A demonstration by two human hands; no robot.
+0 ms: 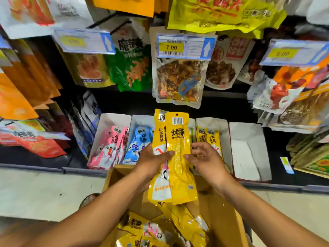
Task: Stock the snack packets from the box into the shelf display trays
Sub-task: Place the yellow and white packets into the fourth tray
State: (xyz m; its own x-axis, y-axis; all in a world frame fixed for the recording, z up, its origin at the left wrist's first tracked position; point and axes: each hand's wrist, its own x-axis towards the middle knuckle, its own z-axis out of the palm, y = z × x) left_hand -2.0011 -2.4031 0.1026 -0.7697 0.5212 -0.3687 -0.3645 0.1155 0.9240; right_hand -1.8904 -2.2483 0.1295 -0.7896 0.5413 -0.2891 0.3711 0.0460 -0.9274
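The far-right white cardboard tray (246, 131) shows a bare floor, with open room above it. The neighbouring white tray of yellow packets (211, 123) has room left at its back. Upright long yellow snack packets (178, 148) cover the middle tray, and a hanging clear pouch of brown snack (179, 82) dips low over its rear.

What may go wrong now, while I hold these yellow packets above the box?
1. The left hand holds two overlapping yellow packets at their middle only; one may slide back into the box.
2. The tray of pink packets and the tray of blue packets lie close by; a yellow packet could land in the wrong one.
3. The hanging bag is just above; raised packets may knock it.
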